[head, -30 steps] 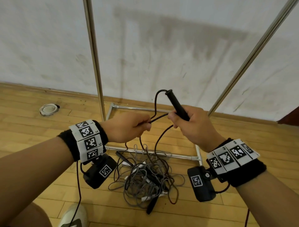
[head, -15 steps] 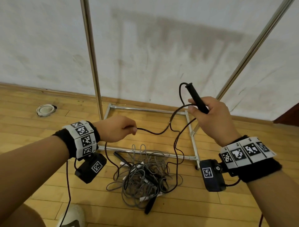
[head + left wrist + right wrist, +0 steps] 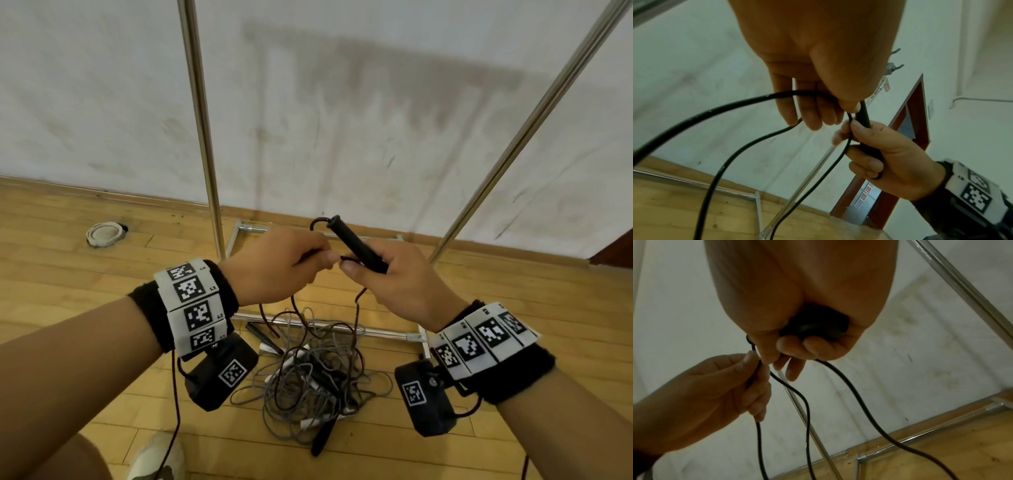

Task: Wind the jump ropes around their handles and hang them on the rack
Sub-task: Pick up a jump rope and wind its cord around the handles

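My right hand point(image 3: 387, 274) grips a black jump rope handle point(image 3: 356, 245) that points up and to the left; the handle's butt end point(image 3: 816, 328) shows in the right wrist view. The black rope point(image 3: 317, 224) loops out of the handle's top. My left hand point(image 3: 284, 267) pinches that rope point(image 3: 731, 105) right beside the handle, fingertips nearly touching my right thumb. Two strands point(image 3: 807, 410) hang down toward the floor. A tangled pile of grey and black ropes point(image 3: 315, 373) lies on the floor below my hands.
The metal rack has a left upright pole point(image 3: 200, 123), a slanted right pole point(image 3: 534, 120) and a floor frame point(image 3: 329, 323) by the wall. A round white object point(image 3: 102, 234) sits at far left. My shoe point(image 3: 157, 459) is at the bottom. A dark red door frame point(image 3: 908, 129) stands behind.
My hands were spread apart with the rope stretched between them; now they have come back together, the left hand pinching the rope close to the handle.
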Tool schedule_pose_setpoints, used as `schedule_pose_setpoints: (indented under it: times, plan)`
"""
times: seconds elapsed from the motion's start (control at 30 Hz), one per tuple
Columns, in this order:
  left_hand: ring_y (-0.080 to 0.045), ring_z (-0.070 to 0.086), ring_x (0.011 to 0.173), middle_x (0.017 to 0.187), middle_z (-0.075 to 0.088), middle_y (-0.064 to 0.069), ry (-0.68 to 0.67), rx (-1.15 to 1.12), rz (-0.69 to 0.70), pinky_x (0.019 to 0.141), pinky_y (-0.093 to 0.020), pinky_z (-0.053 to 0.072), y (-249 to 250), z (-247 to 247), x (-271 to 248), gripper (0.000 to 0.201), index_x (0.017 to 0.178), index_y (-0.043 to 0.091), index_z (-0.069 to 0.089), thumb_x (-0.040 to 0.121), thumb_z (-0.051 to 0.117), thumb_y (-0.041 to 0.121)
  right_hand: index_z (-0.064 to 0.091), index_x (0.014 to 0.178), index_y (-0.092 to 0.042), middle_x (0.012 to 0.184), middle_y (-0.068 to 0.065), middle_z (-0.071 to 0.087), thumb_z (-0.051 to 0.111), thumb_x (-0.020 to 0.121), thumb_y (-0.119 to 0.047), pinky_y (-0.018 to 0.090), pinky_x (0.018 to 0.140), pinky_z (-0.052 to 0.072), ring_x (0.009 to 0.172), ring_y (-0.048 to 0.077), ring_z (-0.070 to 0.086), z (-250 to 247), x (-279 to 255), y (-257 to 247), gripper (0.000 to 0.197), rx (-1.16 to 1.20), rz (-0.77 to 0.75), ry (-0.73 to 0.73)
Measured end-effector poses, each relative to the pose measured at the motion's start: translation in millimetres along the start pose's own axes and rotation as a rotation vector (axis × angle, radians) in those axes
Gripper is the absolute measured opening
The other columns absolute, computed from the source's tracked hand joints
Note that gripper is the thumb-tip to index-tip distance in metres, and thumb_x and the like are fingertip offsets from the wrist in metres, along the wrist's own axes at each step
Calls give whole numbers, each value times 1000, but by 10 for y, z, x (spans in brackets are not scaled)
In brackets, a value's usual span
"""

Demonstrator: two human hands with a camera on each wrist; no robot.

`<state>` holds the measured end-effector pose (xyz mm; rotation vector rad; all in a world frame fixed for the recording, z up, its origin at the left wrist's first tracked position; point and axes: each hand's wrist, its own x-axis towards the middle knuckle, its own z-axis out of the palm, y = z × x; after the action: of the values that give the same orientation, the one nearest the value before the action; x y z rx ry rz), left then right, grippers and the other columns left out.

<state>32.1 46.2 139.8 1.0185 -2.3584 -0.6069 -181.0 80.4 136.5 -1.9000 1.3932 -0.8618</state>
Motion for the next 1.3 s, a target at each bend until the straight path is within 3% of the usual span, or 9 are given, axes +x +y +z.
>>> schedule_pose_setpoints:
  times: [0.1, 0.33, 0.47, 0.57, 0.73, 0.87, 1.03, 1.17, 1.3]
  plan:
    - [-7, 58, 62, 68, 64, 7, -26, -44, -46, 55, -21, 45, -75, -13, -14, 26, 79, 29, 59, 98, 49, 45, 66, 77, -17, 52, -9, 51, 67, 90, -28, 19, 48, 36, 44, 3, 43, -48, 19, -17, 17, -34, -23, 52]
    - [-10, 61, 81, 82, 66, 8, -386, 9, -235, 76, -28, 50, -450, 21, -104, 33, 85, 26, 58, 104, 35, 41, 64, 79, -20, 56, -6, 49, 64, 92, -28, 26, 46, 37, 48, 11, 41, -312, 46, -31, 16, 68, -35, 301]
    - [3, 57, 83, 89, 68, 12, -484, 26, -305, 74, -18, 39, -634, 13, -144, 37, 89, 25, 65, 105, 35, 38, 68, 82, -26, 70, 15, 61, 66, 91, -29, 32, 51, 39, 51, 14, 44, -496, 53, 12, 10, 115, -2, 443]
    - [6, 55, 75, 86, 64, 14, -531, 95, -327, 69, -17, 36, -714, 9, -169, 38, 84, 28, 66, 105, 35, 36, 72, 82, -33, 62, -8, 61, 68, 89, -28, 30, 53, 43, 51, 9, 46, -569, 43, 66, 10, 98, 21, 485]
    - [5, 59, 68, 80, 69, 7, -394, 51, -274, 65, -20, 41, -606, 31, -116, 33, 83, 24, 59, 104, 37, 38, 72, 87, -36, 57, -15, 58, 70, 88, -31, 37, 52, 48, 47, 8, 47, -459, -6, 121, 6, 3, 43, 375]
    - [-3, 66, 74, 79, 71, 9, -343, -56, -179, 73, -33, 54, -339, 41, -72, 31, 83, 26, 57, 104, 38, 38, 69, 93, -33, 58, -17, 57, 67, 90, -30, 32, 49, 44, 46, 8, 47, -241, -41, 86, 5, -25, 2, 155]
    - [-6, 64, 56, 63, 59, 4, -260, -182, -84, 59, -29, 55, -49, 0, -34, 27, 78, 31, 52, 103, 42, 38, 70, 105, -30, 54, -21, 53, 68, 90, -30, 28, 55, 42, 47, 3, 47, -14, -43, 39, 15, -22, 6, 36]
    - [-4, 52, 51, 60, 52, 11, -308, -118, -53, 53, -22, 45, -19, -20, -58, 30, 83, 30, 59, 102, 39, 43, 69, 107, -29, 65, -27, 59, 68, 91, -26, 8, 54, 37, 55, -4, 55, 4, -27, -19, 17, 0, -52, 33]
    - [-2, 47, 53, 60, 53, 19, -237, -120, -40, 51, -17, 39, -44, -18, -65, 32, 83, 30, 60, 103, 38, 41, 69, 91, -21, 67, -1, 63, 68, 91, -22, 21, 54, 40, 52, 4, 49, 13, -41, -44, 2, -16, -68, -94]
